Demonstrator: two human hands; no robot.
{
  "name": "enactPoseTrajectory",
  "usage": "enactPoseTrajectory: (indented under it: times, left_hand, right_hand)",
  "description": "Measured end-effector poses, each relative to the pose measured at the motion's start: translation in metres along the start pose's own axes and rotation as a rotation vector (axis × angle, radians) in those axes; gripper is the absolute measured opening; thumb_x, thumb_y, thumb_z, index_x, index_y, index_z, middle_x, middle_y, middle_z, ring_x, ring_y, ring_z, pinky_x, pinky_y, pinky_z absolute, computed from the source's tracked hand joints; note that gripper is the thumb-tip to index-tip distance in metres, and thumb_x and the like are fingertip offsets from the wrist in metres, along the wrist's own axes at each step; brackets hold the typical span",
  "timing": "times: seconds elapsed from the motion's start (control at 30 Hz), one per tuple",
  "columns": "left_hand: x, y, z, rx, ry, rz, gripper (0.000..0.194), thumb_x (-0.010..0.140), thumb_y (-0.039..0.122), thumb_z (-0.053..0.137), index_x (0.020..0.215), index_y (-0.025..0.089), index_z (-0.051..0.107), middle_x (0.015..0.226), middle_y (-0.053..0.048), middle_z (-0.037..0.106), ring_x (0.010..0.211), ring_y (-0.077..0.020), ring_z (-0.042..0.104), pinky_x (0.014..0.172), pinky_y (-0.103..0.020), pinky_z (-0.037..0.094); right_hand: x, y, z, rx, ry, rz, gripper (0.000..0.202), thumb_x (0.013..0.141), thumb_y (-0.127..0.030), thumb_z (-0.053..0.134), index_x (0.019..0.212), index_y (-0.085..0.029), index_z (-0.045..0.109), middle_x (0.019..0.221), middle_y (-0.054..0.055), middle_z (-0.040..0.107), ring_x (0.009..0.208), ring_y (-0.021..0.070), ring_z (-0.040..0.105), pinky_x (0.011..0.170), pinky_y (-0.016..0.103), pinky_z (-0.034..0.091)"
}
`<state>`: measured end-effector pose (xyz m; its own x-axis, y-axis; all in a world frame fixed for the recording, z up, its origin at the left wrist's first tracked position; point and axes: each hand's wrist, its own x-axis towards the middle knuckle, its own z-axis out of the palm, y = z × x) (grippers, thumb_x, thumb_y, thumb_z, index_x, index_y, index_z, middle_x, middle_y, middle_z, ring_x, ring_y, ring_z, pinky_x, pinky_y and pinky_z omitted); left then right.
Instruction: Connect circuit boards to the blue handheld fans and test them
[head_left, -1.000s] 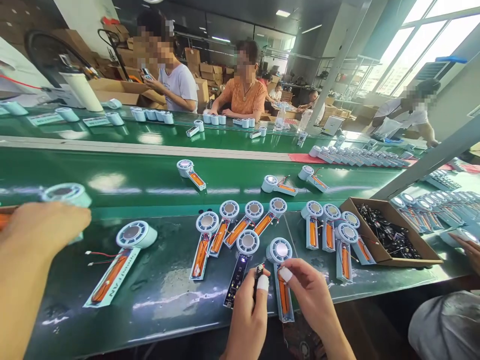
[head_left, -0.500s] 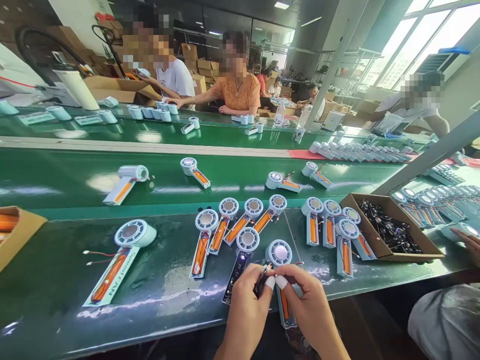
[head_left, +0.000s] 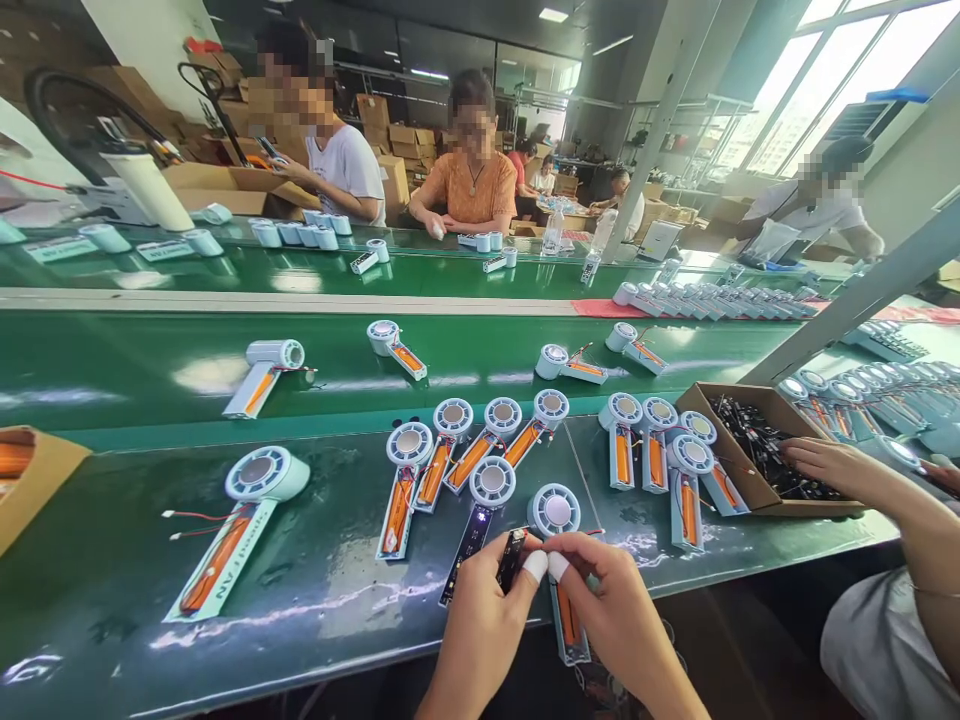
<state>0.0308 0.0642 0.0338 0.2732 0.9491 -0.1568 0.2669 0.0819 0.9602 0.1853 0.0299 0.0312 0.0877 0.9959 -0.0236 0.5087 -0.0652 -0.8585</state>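
Observation:
Between the thumb and fingers of my left hand (head_left: 484, 605) is a small black circuit board (head_left: 511, 562), tilted up. My right hand (head_left: 613, 595) is closed in a pinch right at the board's end; what its fingertips hold is too small and covered to make out. Both thumbs wear white finger covers. Beneath my hands lies a pale blue handheld fan (head_left: 555, 510), its orange battery showing in the handle and thin wires by its head. Just left of it, another fan (head_left: 493, 483) has a black board with a lit display along its handle.
Several open-handled fans (head_left: 409, 445) lie around my hands, and one larger-looking fan (head_left: 259, 475) is at left. A cardboard box (head_left: 806, 508) of black boards stands right, with a co-worker's hand (head_left: 832, 465) in it. Behind runs a green conveyor belt (head_left: 465, 350) carrying fans.
The board in my left hand has turned more upright, while my fingertips stay together. At right, a co-worker's hand has reached into the box. Across the belt, a person has drawn an arm back.

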Motion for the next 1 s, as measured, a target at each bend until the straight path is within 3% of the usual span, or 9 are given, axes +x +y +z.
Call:
enactPoseTrajectory:
  times: [0.13,0.23,0.33,0.43,0.57,0.73,0.87,1.0]
  left_hand:
    - [0.003,-0.002,0.003,0.02,0.023,-0.004,0.034,0.091,0.046,0.049,0.086,0.02,0.07,0.082,-0.006,0.075,0.079,-0.0252,0.068,0.075,-0.034,0.051]
    - [0.002,-0.007,0.007,0.007,0.05,-0.052,0.04,0.091,0.051,0.049,0.095,0.018,0.071,0.092,-0.011,0.077,0.085,-0.0286,0.07,0.08,-0.038,0.053]
    - [0.0,-0.014,0.013,-0.026,0.101,-0.083,0.047,0.089,0.054,0.05,0.108,0.016,0.07,0.111,-0.016,0.076,0.104,-0.0327,0.069,0.093,-0.044,0.052]
    - [-0.002,-0.022,0.018,-0.04,0.158,-0.096,0.049,0.086,0.055,0.051,0.11,0.016,0.07,0.116,-0.017,0.074,0.114,-0.0342,0.066,0.098,-0.046,0.05]
    - [-0.002,-0.029,0.021,-0.107,0.172,-0.171,0.052,0.081,0.062,0.059,0.107,0.018,0.07,0.089,-0.01,0.075,0.09,-0.031,0.07,0.073,-0.038,0.056]
    - [-0.004,-0.035,0.023,-0.159,0.077,-0.204,0.056,0.086,0.07,0.05,0.103,0.019,0.068,0.066,0.0,0.062,0.054,-0.0182,0.057,0.048,-0.027,0.045]
    - [-0.009,-0.031,0.017,-0.098,0.069,-0.165,0.049,0.091,0.065,0.045,0.101,0.022,0.067,0.072,-0.001,0.064,0.055,-0.0172,0.055,0.05,-0.027,0.045]
    - [-0.01,-0.019,0.01,0.107,0.047,0.016,0.037,0.096,0.048,0.043,0.093,0.021,0.068,0.078,-0.005,0.068,0.073,-0.0229,0.063,0.067,-0.032,0.051]
  right_hand:
    - [-0.005,-0.003,-0.003,-0.011,-0.042,-0.069,0.02,0.093,-0.03,0.058,0.105,-0.022,0.072,0.082,0.001,0.07,0.069,0.0165,0.06,0.064,0.025,0.048]
    - [-0.007,0.001,-0.001,-0.098,-0.037,-0.142,0.019,0.085,-0.016,0.062,0.102,-0.024,0.067,0.082,-0.002,0.066,0.067,0.015,0.059,0.063,0.024,0.049]
    - [-0.007,0.008,0.004,-0.179,0.027,-0.267,0.025,0.091,-0.01,0.053,0.106,-0.026,0.064,0.093,0.0,0.07,0.078,0.0162,0.065,0.07,0.025,0.052]
    - [-0.008,0.015,0.008,-0.246,0.114,-0.397,0.028,0.097,-0.01,0.046,0.114,-0.027,0.062,0.108,0.003,0.072,0.096,0.0186,0.069,0.083,0.028,0.054]
    - [-0.007,0.018,0.006,-0.382,0.129,-0.497,0.028,0.098,-0.01,0.044,0.117,-0.024,0.06,0.11,0.007,0.071,0.093,0.0209,0.069,0.079,0.031,0.056]
    - [-0.002,0.02,0.002,-0.401,0.131,-0.579,0.02,0.1,-0.013,0.047,0.107,-0.022,0.063,0.097,0.006,0.07,0.08,0.019,0.066,0.073,0.031,0.054]
    - [0.001,0.018,0.001,-0.388,0.205,-0.557,0.021,0.098,-0.011,0.048,0.101,-0.022,0.066,0.092,0.006,0.07,0.08,0.018,0.066,0.072,0.029,0.053]
    - [0.003,0.013,0.0,-0.447,0.187,-0.571,0.024,0.098,-0.01,0.045,0.099,-0.021,0.066,0.092,0.006,0.07,0.077,0.0182,0.063,0.071,0.03,0.051]
